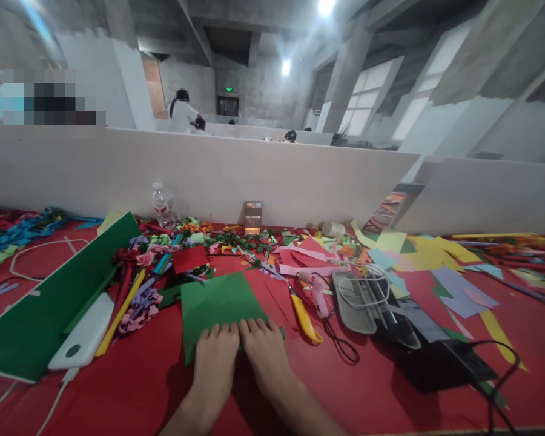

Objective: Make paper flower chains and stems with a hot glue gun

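Note:
A folded sheet of green paper (220, 300) lies on the red table cover (131, 375) in front of me. My left hand (214, 358) and my right hand (264, 352) rest side by side on its near edge. Both hands lie flat, fingers stretched out and pressing down on the paper. Neither hand grips anything. A yellow-handled utility knife (305, 318) lies just to the right of my right hand.
A long green board (40, 309) and a white power bank (82, 334) sit at left. Paper flowers and coloured scraps (163, 254) crowd the middle. A pink glue gun (317, 289), grey pouch (361, 298), black device (436, 357), water bottle (161, 204) and white partition (209, 175) are nearby. A person stands far behind.

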